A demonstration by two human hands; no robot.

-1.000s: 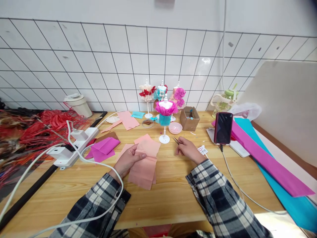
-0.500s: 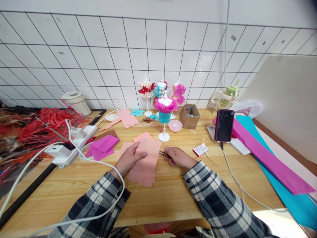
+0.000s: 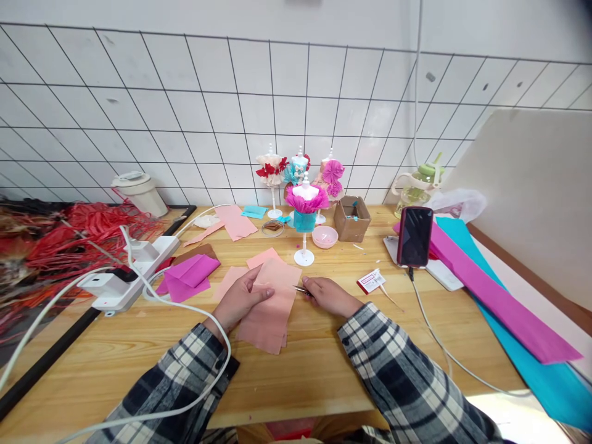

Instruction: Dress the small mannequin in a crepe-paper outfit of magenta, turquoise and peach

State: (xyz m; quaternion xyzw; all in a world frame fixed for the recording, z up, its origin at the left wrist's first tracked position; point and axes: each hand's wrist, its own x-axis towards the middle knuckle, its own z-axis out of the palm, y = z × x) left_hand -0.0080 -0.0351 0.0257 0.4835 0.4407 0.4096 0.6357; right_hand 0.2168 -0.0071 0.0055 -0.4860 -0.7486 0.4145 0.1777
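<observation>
Head camera: a white tiled wall with dark grout lines fills the back, and below it spreads a pale wooden tabletop. Over on the right lie a long magenta paper strip and a teal paper sheet partly under it. A tangle of red stringy strands heaps up at the far left, beside a white plastic power strip.

In the middle stands a small white dress form, upright, wearing a magenta ruffle and a turquoise wrap; three similar decorated forms are behind it. Nearer the person, thin rectangular peach paper sheets are held over the tabletop, in front of the form and slightly to its left. The left hand grips them at their left edge, thumb on top. The right hand is just to their right. Behind sit an open brown cardboard box and a round pink bowl.

Smallest is a slim pointed metal tool, clasped in the right fingers, its tip at the paper's right edge; I can't tell whether they touch.
</observation>
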